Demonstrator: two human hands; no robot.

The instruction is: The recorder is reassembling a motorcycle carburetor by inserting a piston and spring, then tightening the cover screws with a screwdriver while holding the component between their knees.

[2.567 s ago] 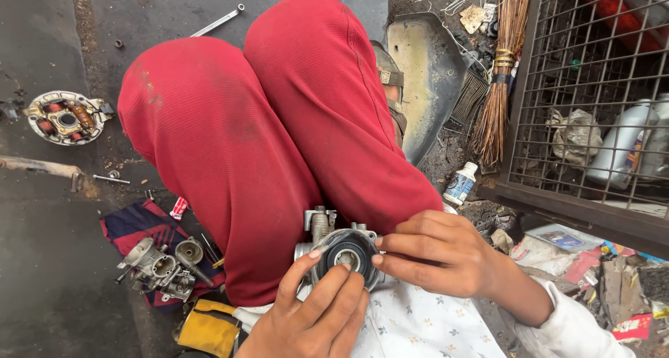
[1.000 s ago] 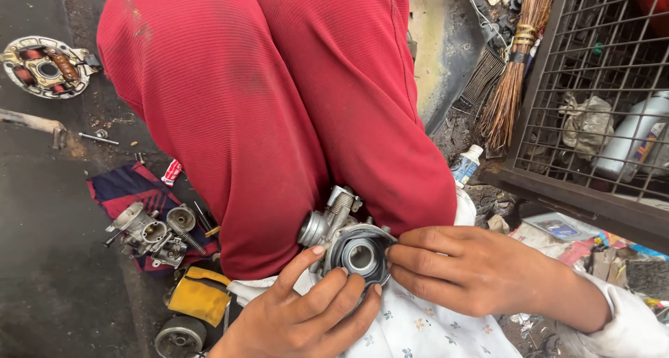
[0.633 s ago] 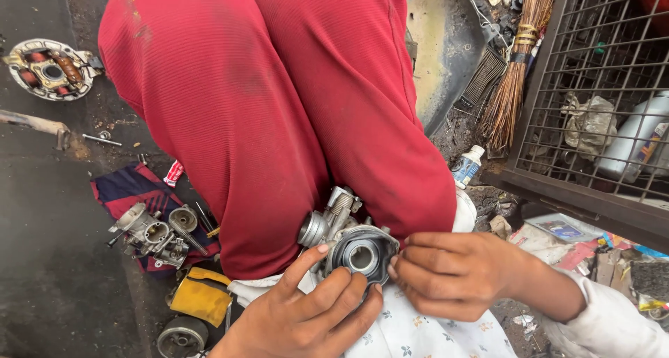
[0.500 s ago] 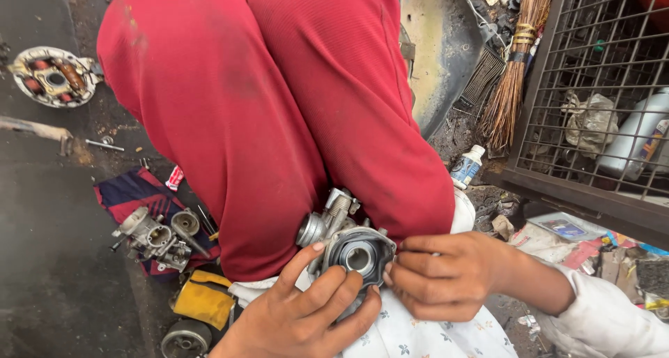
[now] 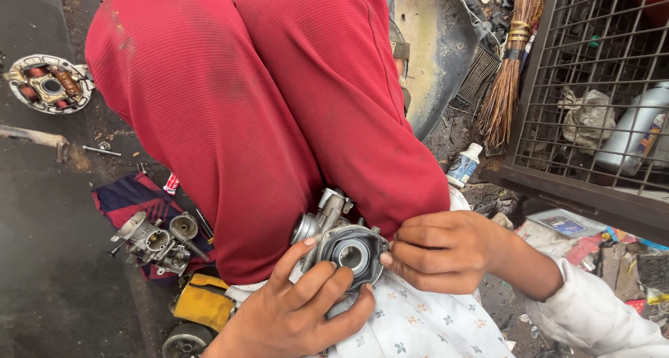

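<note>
While the left hand (image 5: pixel 300 313) cups the grey metal carburettor body with its round bore (image 5: pixel 341 243) from below against the red-trousered knees (image 5: pixel 265 114), the right hand's (image 5: pixel 439 250) fingertips pinch at its rim, seemingly mid-fitting, so the next move likely needs a steady, firm grip.
</note>
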